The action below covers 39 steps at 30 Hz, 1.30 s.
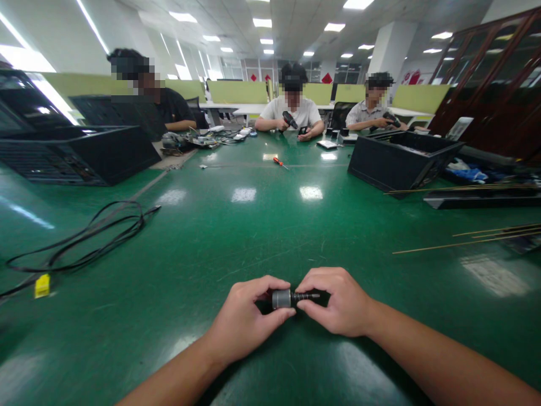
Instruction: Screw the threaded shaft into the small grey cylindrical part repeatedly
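Note:
Just above the green table [270, 242], near its front edge, is a small grey cylindrical motor [282, 299] with a dark threaded shaft [305, 296] pointing right. My left hand [253, 313] grips the cylinder between thumb and fingers. My right hand [338, 299] pinches the part around the base of the shaft, its thumb below and fingers above; the thin tip shows between them. Both hands are close together, with their fingertips almost meeting.
Black cables [101, 231] with a yellow tag [42, 286] lie left. Black cases stand at the left [80, 155] and right [397, 160]. An orange screwdriver [278, 162] lies farther back. Thin rods [456, 242] extend in from the right. Three people sit across the table.

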Each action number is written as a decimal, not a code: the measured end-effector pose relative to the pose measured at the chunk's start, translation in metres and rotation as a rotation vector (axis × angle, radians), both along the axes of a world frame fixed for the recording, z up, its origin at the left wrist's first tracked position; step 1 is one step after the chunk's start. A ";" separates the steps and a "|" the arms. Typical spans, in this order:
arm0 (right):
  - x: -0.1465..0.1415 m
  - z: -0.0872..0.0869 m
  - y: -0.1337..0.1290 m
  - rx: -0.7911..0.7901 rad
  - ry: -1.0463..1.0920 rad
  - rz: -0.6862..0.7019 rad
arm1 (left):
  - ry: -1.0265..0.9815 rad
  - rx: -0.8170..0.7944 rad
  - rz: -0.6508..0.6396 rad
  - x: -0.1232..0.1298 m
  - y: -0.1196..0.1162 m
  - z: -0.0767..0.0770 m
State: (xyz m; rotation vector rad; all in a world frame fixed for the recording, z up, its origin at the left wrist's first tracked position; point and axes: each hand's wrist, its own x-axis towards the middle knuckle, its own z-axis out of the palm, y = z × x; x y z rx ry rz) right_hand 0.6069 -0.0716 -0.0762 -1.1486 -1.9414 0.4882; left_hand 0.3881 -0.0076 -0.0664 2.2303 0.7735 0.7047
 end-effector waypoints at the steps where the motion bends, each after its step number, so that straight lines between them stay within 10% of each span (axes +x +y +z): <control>1: 0.000 0.000 0.000 0.001 0.001 0.000 | 0.001 0.000 0.000 0.000 0.000 0.000; 39: 0.001 0.000 0.000 -0.008 -0.013 -0.024 | 0.001 0.070 0.021 -0.001 0.001 0.003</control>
